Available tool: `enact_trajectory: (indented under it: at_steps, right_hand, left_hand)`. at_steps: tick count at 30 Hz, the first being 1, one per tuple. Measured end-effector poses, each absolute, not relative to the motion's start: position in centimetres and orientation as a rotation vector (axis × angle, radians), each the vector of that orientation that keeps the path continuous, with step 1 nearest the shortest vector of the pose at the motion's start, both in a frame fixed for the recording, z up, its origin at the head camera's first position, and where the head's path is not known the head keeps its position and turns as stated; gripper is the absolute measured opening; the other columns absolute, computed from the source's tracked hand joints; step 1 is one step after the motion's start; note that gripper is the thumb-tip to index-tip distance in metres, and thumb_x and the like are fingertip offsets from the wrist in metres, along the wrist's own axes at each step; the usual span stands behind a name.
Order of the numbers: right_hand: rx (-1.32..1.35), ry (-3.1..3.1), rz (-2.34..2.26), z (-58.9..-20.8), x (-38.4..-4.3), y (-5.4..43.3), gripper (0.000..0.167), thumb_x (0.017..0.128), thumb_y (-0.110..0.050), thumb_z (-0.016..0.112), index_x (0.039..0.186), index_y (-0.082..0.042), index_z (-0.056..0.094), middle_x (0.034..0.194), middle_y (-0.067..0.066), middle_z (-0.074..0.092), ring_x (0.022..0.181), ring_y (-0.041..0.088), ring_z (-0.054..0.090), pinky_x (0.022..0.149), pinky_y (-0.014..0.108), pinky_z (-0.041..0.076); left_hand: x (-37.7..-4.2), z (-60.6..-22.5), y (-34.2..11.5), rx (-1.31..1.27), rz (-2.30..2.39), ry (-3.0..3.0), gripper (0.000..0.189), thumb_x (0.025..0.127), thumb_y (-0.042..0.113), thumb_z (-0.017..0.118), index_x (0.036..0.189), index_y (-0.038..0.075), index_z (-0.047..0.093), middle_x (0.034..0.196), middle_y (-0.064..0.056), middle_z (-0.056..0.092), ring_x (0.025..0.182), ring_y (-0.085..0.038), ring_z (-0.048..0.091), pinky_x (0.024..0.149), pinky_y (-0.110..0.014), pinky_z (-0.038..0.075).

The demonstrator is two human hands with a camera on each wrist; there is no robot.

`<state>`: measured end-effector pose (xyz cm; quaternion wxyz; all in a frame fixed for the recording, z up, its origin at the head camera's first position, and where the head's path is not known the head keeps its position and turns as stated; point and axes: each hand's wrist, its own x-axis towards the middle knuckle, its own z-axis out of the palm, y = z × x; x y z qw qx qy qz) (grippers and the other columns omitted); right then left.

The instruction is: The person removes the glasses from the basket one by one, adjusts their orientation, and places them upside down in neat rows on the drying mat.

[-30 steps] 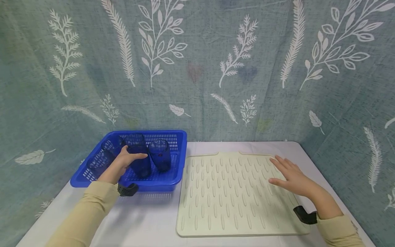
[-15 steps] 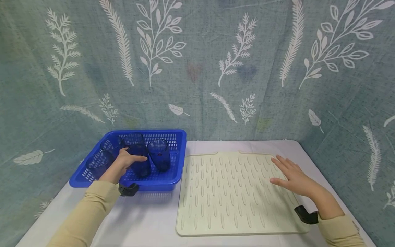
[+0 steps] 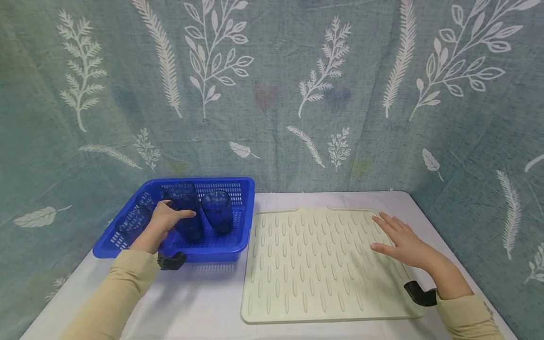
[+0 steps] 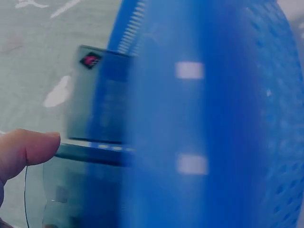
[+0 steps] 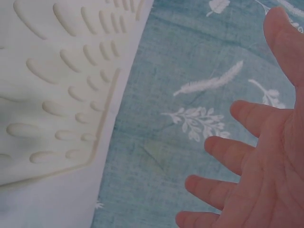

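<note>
My left hand reaches into a blue plastic basket and grips a dark blue drinking glass near its rim, thumb on the right side. In the left wrist view the thumb lies against the rim of that glass; the other fingers are mostly hidden. Another glass with a small red-and-dark label stands just right of it. More blue glasses sit behind and to the left, partly covered by the hand. My right hand hovers over the right edge of a cream ridged drying mat, fingers spread, holding nothing.
The mat lies on a white-covered table, right of the basket. A patterned green-blue cloth hangs behind and at both sides. The basket's raised wall fills much of the left wrist view.
My left hand has shifted slightly left and up, and the gripped glass has moved a little with it. The view has drifted slightly. My right hand keeps its spread pose over the mat.
</note>
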<state>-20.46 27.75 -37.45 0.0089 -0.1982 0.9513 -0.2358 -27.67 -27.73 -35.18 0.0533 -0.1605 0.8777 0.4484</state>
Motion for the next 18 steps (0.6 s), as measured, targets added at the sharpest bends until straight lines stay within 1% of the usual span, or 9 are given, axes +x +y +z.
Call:
enact_trajectory:
  at_steps: [6,11,14,18]
  right_hand:
    - [-0.619,2.978,-0.729,-37.4,-20.6,27.6,0.079,0.085,-0.041,0.060,0.141,0.003,0.026,0.145,0.033,0.015,0.128,0.057,0.008,0.097,0.071,0.006]
    - [-0.628,2.996,-0.729,-37.3,-20.8,27.0,0.078,0.085,-0.042,0.060,0.142,0.001,0.027,0.146,0.030,0.017,0.130,0.054,0.011,0.098,0.069,0.009]
    - [-0.633,3.022,-0.733,-37.1,-21.1,26.4,0.079,0.085,-0.042,0.060,0.141,0.002,0.027,0.145,0.030,0.020,0.129,0.052,0.016,0.098,0.068,0.014]
    - [-0.628,3.063,-0.777,-37.1,-21.6,25.6,0.079,0.086,-0.041,0.060,0.141,0.004,0.026,0.144,0.030,0.023,0.129,0.049,0.022,0.098,0.066,0.022]
  left_hand:
    - [-26.7,-32.7,-28.3,-0.444,1.365,2.732,0.105,0.080,0.038,0.066,0.143,-0.005,-0.006,0.144,-0.035,0.008,0.122,-0.052,0.033,0.097,-0.059,0.033]
    - [-25.3,-30.1,-28.3,-0.415,1.405,2.727,0.110,0.079,0.046,0.066,0.145,0.002,-0.010,0.147,-0.031,0.008,0.121,-0.052,0.034,0.094,-0.065,0.031]
    - [-24.4,-28.7,-27.8,-0.344,1.473,2.757,0.109,0.079,0.047,0.065,0.145,0.004,-0.009,0.147,-0.029,0.012,0.118,-0.052,0.039,0.094,-0.063,0.032]
    - [-23.6,-27.3,-26.7,-0.245,1.578,2.779,0.105,0.080,0.047,0.064,0.146,0.006,-0.007,0.149,-0.026,0.010,0.113,-0.050,0.044,0.097,-0.060,0.031]
